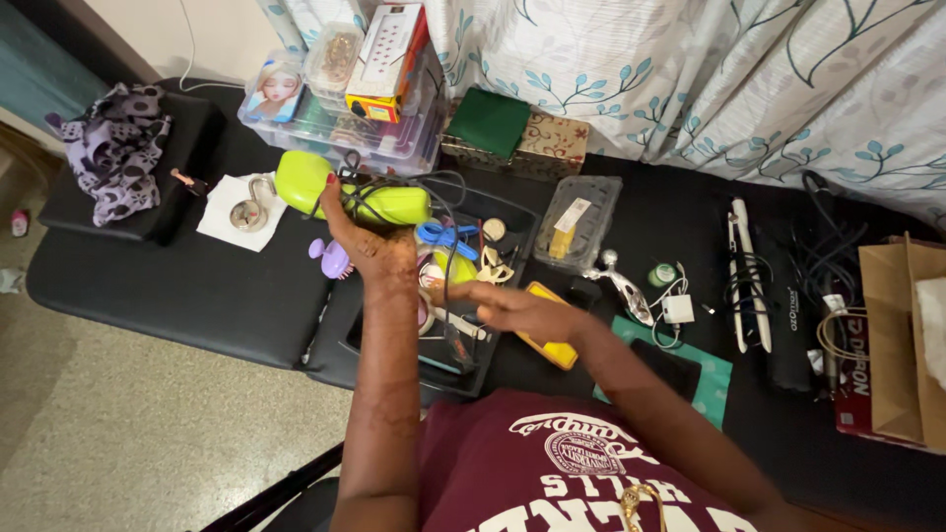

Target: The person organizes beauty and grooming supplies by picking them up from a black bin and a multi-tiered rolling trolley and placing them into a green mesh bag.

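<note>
My left hand [372, 244] is raised above the black table and grips a lime-green hair dryer [335, 187] with its black cord [419, 192] looped around it. My right hand [512, 307] reaches left over a black tray [512, 212] of small items, fingers extended and apart, holding nothing that I can see. The cord hangs down toward the tray, close to the right fingertips. A yellow flat object [552, 347] lies just under the right wrist.
Clear plastic boxes [340, 128] and a carton stand at the back left. A clear blister pack [579, 219], a white hair straightener [746, 276], black cables [823, 251] and a brown paper bag [902, 335] lie to the right. Patterned cloth [113, 148] is far left.
</note>
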